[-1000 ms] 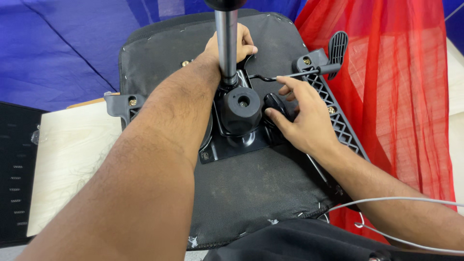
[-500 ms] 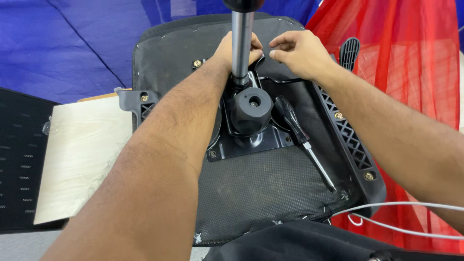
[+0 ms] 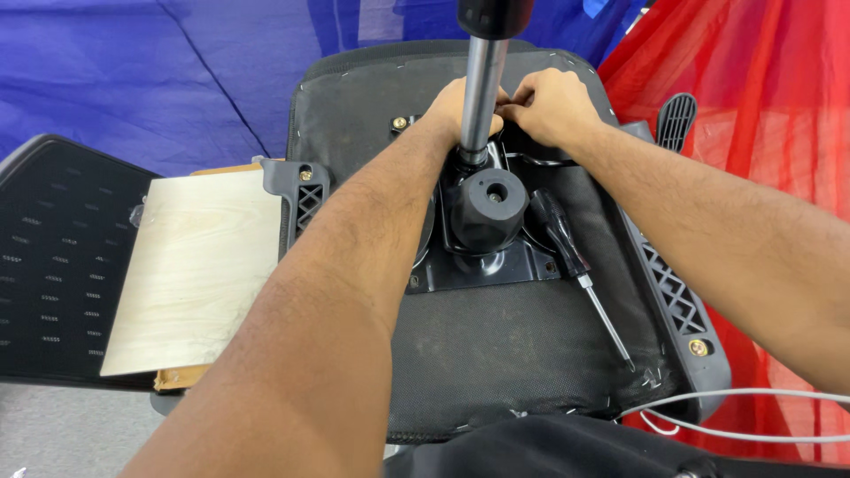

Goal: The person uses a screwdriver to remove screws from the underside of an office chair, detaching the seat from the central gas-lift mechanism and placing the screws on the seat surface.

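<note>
Your left hand [image 3: 456,104] and right hand [image 3: 551,106] meet behind the steel column [image 3: 481,93] at twelve o'clock; grip unclear. Screwdriver [image 3: 575,265] lies at four o'clock of the column.

both bare forearms reach forward and meet at the far middle of the view. the left hand [image 3: 450,106] lies knuckles up, partly hidden, its fingers seemingly curled. the right hand [image 3: 547,106] is just beside it, fingertips pinched together, wrist bent slightly inward.
</note>
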